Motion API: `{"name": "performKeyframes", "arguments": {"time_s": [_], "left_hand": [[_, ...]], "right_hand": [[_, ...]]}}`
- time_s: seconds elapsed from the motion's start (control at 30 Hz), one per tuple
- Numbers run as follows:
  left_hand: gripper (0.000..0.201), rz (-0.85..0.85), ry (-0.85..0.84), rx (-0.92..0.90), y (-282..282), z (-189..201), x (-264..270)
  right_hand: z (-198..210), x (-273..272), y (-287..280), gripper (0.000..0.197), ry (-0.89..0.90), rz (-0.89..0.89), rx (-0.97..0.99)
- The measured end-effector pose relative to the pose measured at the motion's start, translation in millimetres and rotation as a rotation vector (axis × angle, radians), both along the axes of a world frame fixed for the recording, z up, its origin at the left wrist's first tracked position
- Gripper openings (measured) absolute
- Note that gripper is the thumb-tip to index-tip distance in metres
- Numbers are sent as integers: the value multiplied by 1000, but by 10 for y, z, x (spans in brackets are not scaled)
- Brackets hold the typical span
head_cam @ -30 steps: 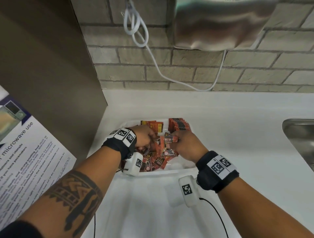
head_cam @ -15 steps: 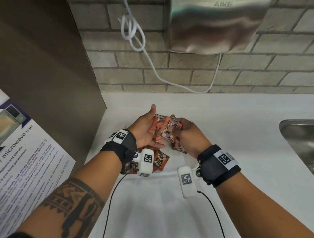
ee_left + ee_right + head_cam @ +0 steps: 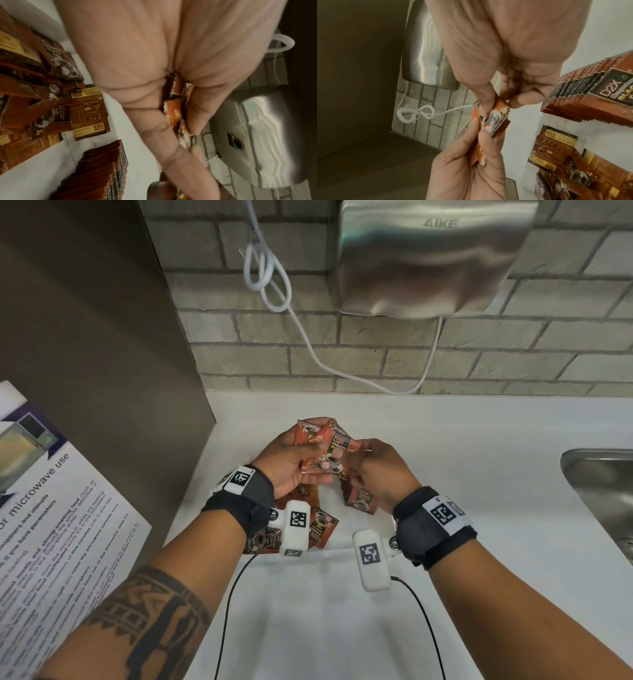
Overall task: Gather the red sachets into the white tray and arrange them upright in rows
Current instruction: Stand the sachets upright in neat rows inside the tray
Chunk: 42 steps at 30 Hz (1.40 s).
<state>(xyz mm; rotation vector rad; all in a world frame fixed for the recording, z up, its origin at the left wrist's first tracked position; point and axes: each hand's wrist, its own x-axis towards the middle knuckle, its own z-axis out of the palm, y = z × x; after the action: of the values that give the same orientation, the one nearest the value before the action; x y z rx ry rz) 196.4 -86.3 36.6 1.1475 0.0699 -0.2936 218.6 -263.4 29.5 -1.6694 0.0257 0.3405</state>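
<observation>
Sachets (image 3: 323,451) seemingly between both hands' fingers (image 3: 485,106)

The red sachets (image 3: 322,451) are glossy printed foil or film with serrated crimped edges; highlights glint on the creased faces of those held in the left hand (image 3: 291,463) and right hand (image 3: 378,470). The upright row of sachets (image 3: 590,93) shows the same toothed edges. The white tray (image 3: 337,537) looks like smooth plastic. The countertop (image 3: 462,446) is smooth, white, with a slight sheen. The hand dryer (image 3: 435,258) is brushed metal, softly reflective. Its cable (image 3: 267,273) is smooth white plastic. The wall (image 3: 376,350) is rough matt brick. The sink (image 3: 603,487) is satin stainless steel. The notice (image 3: 51,508) is printed paper. The wrist straps (image 3: 239,501) are matt dark cloth.
</observation>
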Motion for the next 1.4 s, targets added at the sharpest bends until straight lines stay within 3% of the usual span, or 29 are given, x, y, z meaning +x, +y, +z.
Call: {"name": "performKeyframes", "arguments": {"time_s": [0.13, 0.3, 0.43, 0.53, 0.63, 0.7, 0.87, 1.0, 1.13, 1.23, 1.3, 1.4], "left_hand": [[29, 61, 15, -24, -7, 11, -23], [36, 88, -13, -25, 1, -13, -55], [38, 90, -47, -40, -54, -18, -67], [35, 98, -57, 47, -108, -5, -63], [36, 94, -70, 232, -114, 9, -53], [37, 29, -127, 359, -96, 24, -52], [37, -60, -204, 588, -113, 127, -57], [36, -35, -223, 683, -104, 125, -51], [35, -14, -228, 668, -137, 79, -29], [23, 34, -214, 647, -153, 50, 21], [17, 93, -134, 544, -128, 65, 80], [23, 107, -65, 355, -42, 40, 150]], "right_hand": [[26, 3, -68, 27, 30, -20, 104], [155, -20, -161, 3, 68, -103, 312], [241, -27, -185, 16, 48, -95, 377], [225, 8, -165, 21, -20, -111, 206], [209, 77, -206, 43, -166, -34, -30], [244, 92, -259, 53, -197, 45, -89], [283, 86, -342, 42, -175, 301, -162], [306, 94, -351, 46, -33, 423, -257], [308, 74, -276, 53, 32, 529, -363], [293, 16, -190, 42, 123, 576, -298], [251, 16, -161, 34, 165, 507, -181], [221, 43, -104, 47, 130, 308, -50]]}}
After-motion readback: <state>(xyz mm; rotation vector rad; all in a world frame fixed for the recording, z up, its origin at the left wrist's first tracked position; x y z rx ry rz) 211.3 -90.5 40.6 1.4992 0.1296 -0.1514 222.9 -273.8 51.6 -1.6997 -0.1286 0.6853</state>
